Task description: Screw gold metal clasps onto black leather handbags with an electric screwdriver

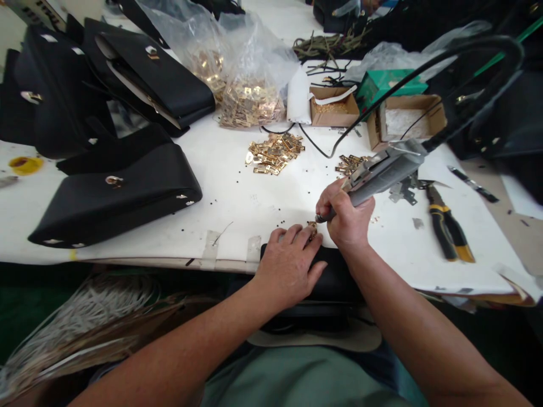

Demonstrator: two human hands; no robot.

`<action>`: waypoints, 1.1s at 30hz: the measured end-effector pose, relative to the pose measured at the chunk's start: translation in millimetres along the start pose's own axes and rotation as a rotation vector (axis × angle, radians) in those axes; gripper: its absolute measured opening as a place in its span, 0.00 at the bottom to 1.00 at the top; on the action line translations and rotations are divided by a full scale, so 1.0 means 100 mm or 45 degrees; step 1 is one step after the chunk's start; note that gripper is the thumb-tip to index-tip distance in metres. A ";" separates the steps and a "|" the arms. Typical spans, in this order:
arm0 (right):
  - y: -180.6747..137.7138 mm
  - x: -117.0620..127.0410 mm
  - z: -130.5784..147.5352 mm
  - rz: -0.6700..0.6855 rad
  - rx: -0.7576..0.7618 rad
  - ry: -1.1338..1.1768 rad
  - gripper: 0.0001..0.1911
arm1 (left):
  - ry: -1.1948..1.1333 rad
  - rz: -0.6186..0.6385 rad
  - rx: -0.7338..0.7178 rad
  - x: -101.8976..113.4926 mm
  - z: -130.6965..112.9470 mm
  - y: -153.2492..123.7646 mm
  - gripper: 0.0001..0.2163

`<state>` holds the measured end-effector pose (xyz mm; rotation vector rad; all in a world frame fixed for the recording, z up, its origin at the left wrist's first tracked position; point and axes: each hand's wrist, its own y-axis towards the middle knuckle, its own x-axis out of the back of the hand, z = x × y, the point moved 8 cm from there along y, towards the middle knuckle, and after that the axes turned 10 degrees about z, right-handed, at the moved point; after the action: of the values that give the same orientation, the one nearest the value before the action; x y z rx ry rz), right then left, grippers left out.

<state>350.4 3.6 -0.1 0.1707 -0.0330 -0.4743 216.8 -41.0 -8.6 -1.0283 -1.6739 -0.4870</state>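
My right hand [351, 219] is wrapped around a grey electric screwdriver [388, 169] with a black cord, its tip slanting down to the left. That tip is at a small gold metal fitting [313, 226] by the table's front edge. My left hand [291, 263] lies flat on a black bag [335, 274] in front of me, fingers stretched out, fingertips beside the fitting. Part of the fitting is covered by the fingers. Much of this bag is hidden under my hands and arms.
Finished-looking black bags [127, 181] stand at left. Gold plates lie in a pile [275, 151] and in plastic bags [252, 102]. Small cardboard boxes [335, 116] and a green box [388, 85] stand behind. Pliers [447, 223] and a black pen-shaped tool [473, 183] lie right.
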 end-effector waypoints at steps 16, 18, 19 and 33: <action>0.01 -0.10 0.05 0.143 -0.115 -0.162 0.15 | 0.013 0.004 0.002 -0.02 0.00 0.02 0.22; 0.01 -0.13 0.08 0.157 -0.115 -0.168 0.14 | 0.012 -0.005 0.004 -0.02 0.00 0.02 0.21; 0.01 -0.14 0.08 0.171 -0.110 -0.168 0.15 | 0.011 -0.011 0.005 -0.02 0.00 0.02 0.21; 0.05 -0.14 0.07 0.246 -0.074 0.016 0.24 | 0.104 -0.010 -0.099 -0.02 0.04 -0.13 0.24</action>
<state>339.5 13.0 7.4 0.1122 -0.0228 -0.2808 204.1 -45.6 -9.7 -1.0446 -1.5978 -0.5952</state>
